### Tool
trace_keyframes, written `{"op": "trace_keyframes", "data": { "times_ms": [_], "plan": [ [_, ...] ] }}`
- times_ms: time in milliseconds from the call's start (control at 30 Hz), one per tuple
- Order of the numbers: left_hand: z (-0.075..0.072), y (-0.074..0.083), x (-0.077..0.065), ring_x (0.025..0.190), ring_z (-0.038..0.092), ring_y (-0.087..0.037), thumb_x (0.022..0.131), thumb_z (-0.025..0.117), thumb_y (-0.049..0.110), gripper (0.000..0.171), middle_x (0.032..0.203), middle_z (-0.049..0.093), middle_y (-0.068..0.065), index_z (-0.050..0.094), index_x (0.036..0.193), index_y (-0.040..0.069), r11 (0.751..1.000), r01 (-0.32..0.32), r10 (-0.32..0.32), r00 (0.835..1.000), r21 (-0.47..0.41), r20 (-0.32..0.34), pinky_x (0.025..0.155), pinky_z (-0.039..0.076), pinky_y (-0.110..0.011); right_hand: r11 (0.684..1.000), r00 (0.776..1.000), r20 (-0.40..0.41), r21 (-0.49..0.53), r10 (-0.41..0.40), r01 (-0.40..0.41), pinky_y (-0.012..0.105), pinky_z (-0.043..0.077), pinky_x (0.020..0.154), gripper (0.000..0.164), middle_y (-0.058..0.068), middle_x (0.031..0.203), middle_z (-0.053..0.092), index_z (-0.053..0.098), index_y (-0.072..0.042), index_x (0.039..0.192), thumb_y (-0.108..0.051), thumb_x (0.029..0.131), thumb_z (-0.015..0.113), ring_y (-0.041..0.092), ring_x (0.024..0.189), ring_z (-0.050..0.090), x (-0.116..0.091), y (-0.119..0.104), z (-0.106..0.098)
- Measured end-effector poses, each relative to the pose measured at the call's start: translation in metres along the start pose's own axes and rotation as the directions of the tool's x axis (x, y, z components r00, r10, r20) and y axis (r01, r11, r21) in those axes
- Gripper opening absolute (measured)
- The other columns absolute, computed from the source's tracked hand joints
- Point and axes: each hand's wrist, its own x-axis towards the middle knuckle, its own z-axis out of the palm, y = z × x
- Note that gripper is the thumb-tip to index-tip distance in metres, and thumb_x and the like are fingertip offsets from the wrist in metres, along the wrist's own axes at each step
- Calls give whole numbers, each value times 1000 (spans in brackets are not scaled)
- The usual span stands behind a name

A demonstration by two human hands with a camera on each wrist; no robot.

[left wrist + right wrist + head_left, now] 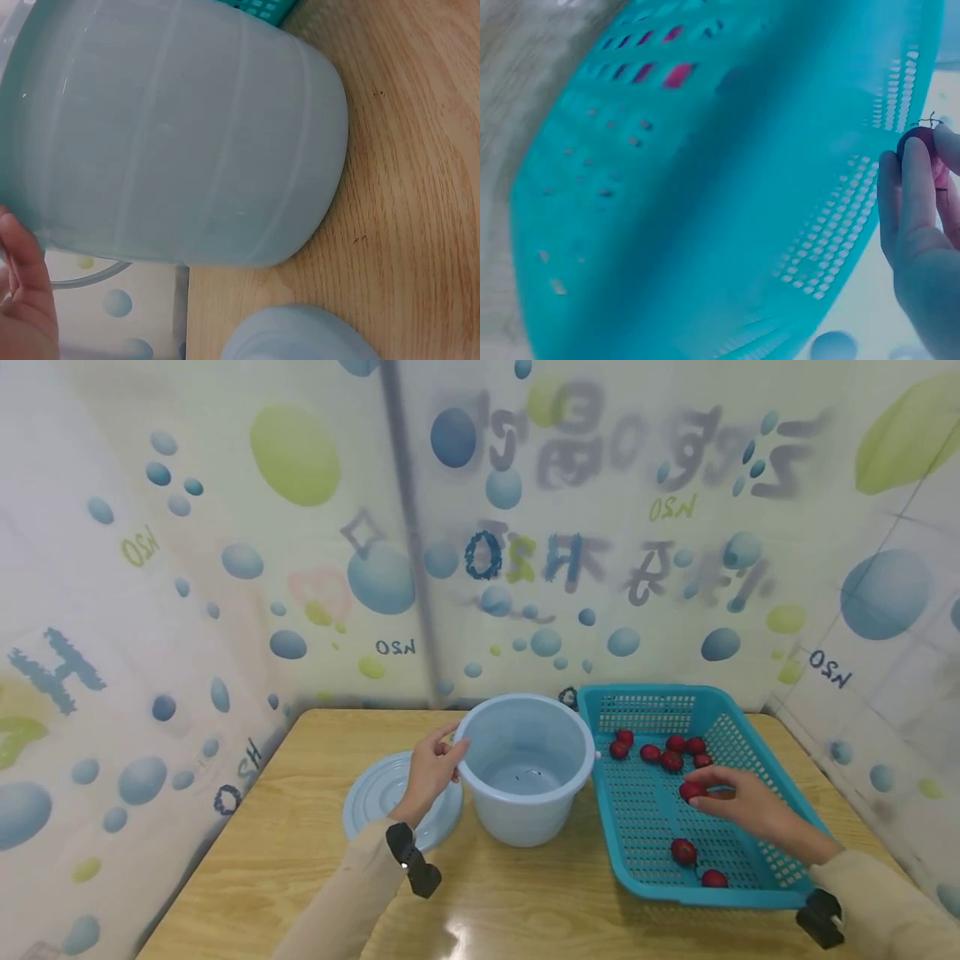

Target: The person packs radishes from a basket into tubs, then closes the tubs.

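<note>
My left hand (432, 770) grips the rim of a light blue plastic bucket (525, 818) at its left side; in the left wrist view the bucket's ribbed wall (172, 135) fills much of the picture. A few small dark bits lie on the bucket's bottom. Over the turquoise plastic basket (622, 852) to the right, my right hand (750, 806) pinches a small round red fruit (692, 791) between thumb and fingers. A thin stem sticks up from that fruit (916, 138) in the right wrist view. Several more red fruits (672, 761) lie in the basket, mostly toward its back.
A round light blue lid (367, 802) lies on the wooden table (247, 860) left of the bucket, partly behind my left forearm. The basket stands close by the bucket's right side. A patterned curtain (337, 610) hangs behind the table and along its sides.
</note>
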Motion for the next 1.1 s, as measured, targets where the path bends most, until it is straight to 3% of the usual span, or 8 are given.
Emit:
{"op": "trace_keyframes", "data": {
  "times_ms": [100, 267, 400, 700, 900, 1100],
  "plan": [
    [-1, 0, 0, 42, 48, -11, 84, 61, 19, 41, 61, 50, -4, 53, 123, 10, 1000, -1, 1, 1000, 5, 0, 50, 48, -35, 998, 999, 9, 33, -53, 52, 32, 51, 69, 39, 21, 106, 55, 51, 7, 113, -18, 84, 60, 33, 92, 57, 4, -13, 1],
    [-4, 0, 0, 41, 47, -11, 84, 61, 19, 41, 59, 49, -4, 52, 123, 11, 1000, 2, -2, 1000, -8, 10, 46, 46, -28, 989, 990, 9, 55, -139, 138, 28, 51, 69, 38, 18, 106, 55, 52, 4, 113, -19, 84, 61, 29, 91, 58, 12, -41, 3],
    [-5, 0, -1, 40, 46, -10, 84, 60, 19, 40, 56, 48, -4, 53, 122, 10, 1000, -4, 4, 1000, -24, 3, 42, 43, -24, 985, 985, 32, 53, -168, 166, 26, 50, 71, 39, 15, 106, 56, 54, 1, 113, -23, 83, 62, 26, 94, 58, 23, -66, 6],
    [-7, -4, -2, 37, 44, -11, 84, 60, 20, 40, 52, 48, -3, 53, 122, 10, 999, -4, 4, 1000, -45, -8, 39, 40, -22, 959, 962, 96, 153, -257, 241, 30, 51, 72, 38, 16, 104, 55, 53, 2, 113, -20, 82, 63, 29, 93, 58, 46, -117, 18],
    [-5, -5, -3, 36, 43, -10, 84, 60, 18, 39, 53, 47, -3, 53, 121, 10, 998, -3, 2, 1000, -59, -12, 39, 39, -22, 956, 957, 124, 163, -264, 243, 36, 50, 73, 39, 14, 108, 55, 53, -1, 114, -21, 82, 64, 30, 98, 57, 63, -137, 31],
    [1, -1, -2, 36, 43, -10, 85, 60, 17, 39, 53, 47, -3, 53, 122, 8, 998, -15, 16, 1000, -67, 8, 40, 40, -25, 951, 945, 136, 135, -297, 279, 36, 50, 74, 35, 16, 104, 56, 54, 2, 112, -14, 83, 63, 29, 92, 59, 84, -148, 44]
  ]
}}
